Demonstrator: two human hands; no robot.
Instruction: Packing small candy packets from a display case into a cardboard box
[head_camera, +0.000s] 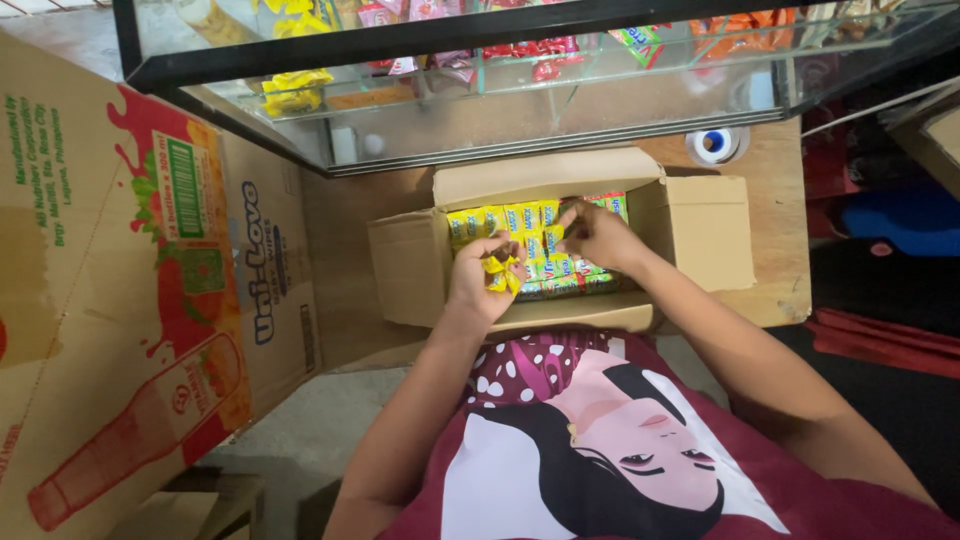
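An open cardboard box (700, 225) stands on the wooden floor in front of me, packed with rows of small yellow, green and red snack packets (500, 218). My left hand (482, 283) hovers over the box's near left part, closed on a bunch of small yellow packets (500, 272). My right hand (598, 236) reaches into the middle of the box, its fingertips pinching at a packet in the rows; whether it grips one is hard to tell.
A glass display case (480, 90) with a dark frame holds more yellow and red packets above the box. A large printed carton (130, 290) stands at the left. A tape roll (716, 143) lies behind the box. Red and blue items sit at the right.
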